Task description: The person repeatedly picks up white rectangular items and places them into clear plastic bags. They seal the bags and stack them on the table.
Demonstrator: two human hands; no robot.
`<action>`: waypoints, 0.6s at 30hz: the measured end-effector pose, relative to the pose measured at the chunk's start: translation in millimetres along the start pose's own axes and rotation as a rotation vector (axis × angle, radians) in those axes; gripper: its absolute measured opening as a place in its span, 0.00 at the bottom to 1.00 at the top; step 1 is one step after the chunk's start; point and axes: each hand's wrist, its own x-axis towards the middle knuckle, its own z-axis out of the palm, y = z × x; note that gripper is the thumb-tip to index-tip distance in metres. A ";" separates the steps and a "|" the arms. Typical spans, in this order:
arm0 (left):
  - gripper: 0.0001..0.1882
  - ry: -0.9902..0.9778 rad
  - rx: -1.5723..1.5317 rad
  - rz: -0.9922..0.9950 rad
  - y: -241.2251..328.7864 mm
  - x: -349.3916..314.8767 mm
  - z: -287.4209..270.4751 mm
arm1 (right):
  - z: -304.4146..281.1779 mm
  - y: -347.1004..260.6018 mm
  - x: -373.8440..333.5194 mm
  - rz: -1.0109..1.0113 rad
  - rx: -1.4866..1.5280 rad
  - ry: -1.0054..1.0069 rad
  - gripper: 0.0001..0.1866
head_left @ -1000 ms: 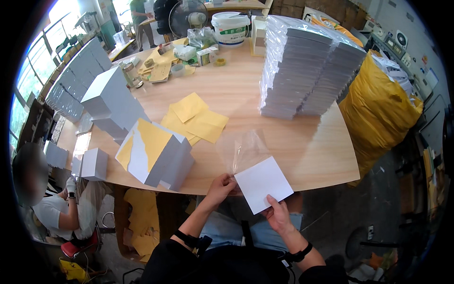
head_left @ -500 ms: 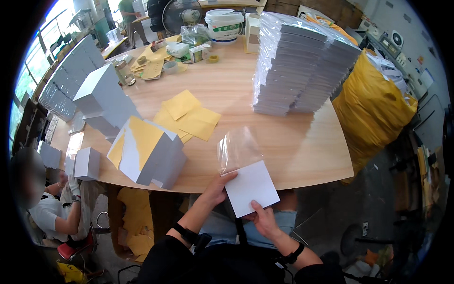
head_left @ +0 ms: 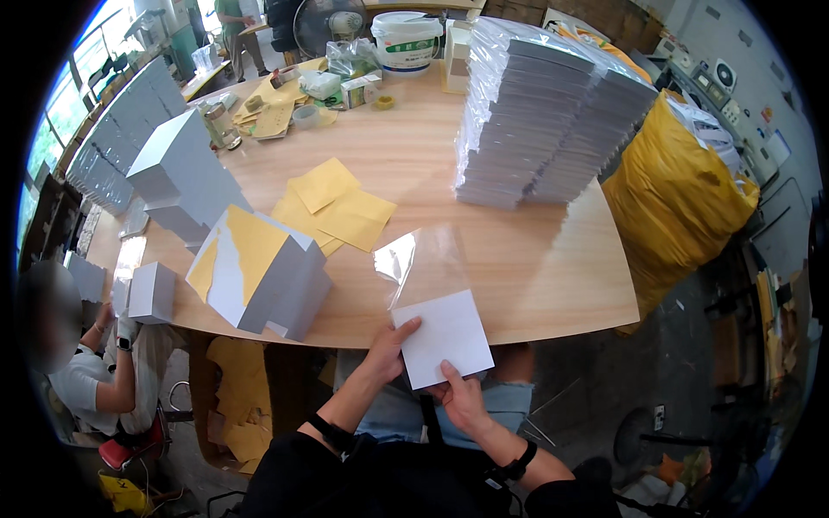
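Note:
A square stack of white paper [head_left: 446,341] is held level over the table's front edge. My left hand [head_left: 390,350] grips its left side, thumb on top and fingers beneath. With its thumb on the near edge, my right hand [head_left: 459,395] holds the stack from below. A clear plastic bag [head_left: 427,263] reaches from the far edge of the stack onto the table; whether the paper is partly inside it I cannot tell. Left of my hands stands a block of white paper [head_left: 298,289] with torn yellow paper on top. Behind it lie several yellow paper pieces [head_left: 337,207].
A tall plastic-wrapped paper stack [head_left: 518,121] stands at the table's right, beside a big yellow sack [head_left: 682,216]. More white paper stacks [head_left: 186,173] line the left. A white bucket [head_left: 406,43] is at the back. At far left, a co-worker [head_left: 104,380] sits by the table.
The white stack and both hands have shifted slightly left in the picture, along with the whole scene. The plastic bag's left side has spread outward. Both hands keep their hold.

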 end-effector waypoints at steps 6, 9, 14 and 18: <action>0.20 -0.039 0.043 -0.077 -12.9 -4.4 2.7 | -10.5 -20.0 1.7 0.129 -0.236 0.045 0.19; 0.20 -0.090 0.076 -0.089 -12.2 -6.7 -3.7 | -19.4 -20.0 -3.3 0.251 -0.271 0.037 0.18; 0.19 -0.032 0.053 -0.128 -17.5 -24.6 -3.7 | -9.4 -16.6 8.3 0.259 -0.162 0.072 0.18; 0.19 -0.010 0.088 -0.103 -7.0 -28.1 -7.5 | -9.6 -8.2 4.5 0.243 -0.112 0.021 0.16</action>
